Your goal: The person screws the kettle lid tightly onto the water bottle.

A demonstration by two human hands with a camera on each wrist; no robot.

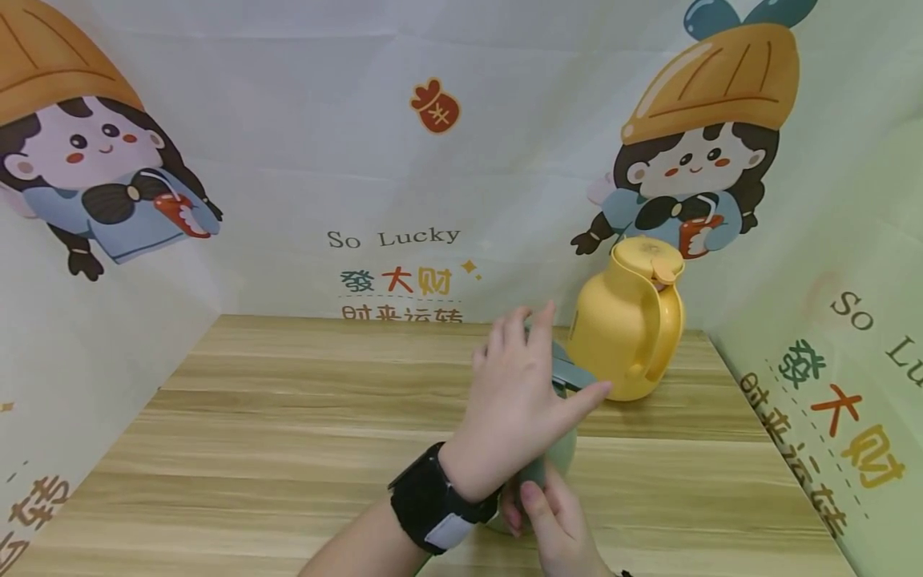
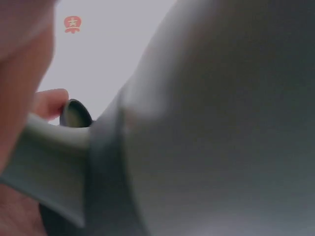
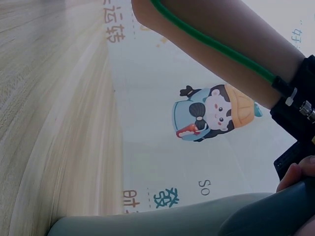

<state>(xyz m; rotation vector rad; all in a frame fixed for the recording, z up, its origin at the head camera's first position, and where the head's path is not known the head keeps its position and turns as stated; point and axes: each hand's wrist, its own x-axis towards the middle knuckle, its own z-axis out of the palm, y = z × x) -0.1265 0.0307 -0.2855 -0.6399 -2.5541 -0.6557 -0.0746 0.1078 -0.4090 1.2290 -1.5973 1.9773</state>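
Observation:
A green vacuum jug (image 1: 566,449) stands at the front of the wooden table, largely hidden behind both hands. My left hand (image 1: 512,385) is spread over its top, thumb stretched out to the right beside the grey-green lid (image 1: 570,373). The left wrist view has the jug's body (image 2: 211,128) filling the right side, with a fingertip at a small dark round part (image 2: 76,114) on top. Lower down, my right hand (image 1: 566,521) grips the jug's dark green handle (image 1: 532,473). In the right wrist view, fingers (image 3: 295,174) curl over that handle (image 3: 270,211).
A yellow vacuum jug (image 1: 613,336) stands just behind and right of the green one. Printed cloth walls (image 1: 288,160) enclose the wooden table (image 1: 288,417) at the back and sides. A green cable (image 3: 211,42) runs along the left forearm to its black wristband (image 1: 443,497).

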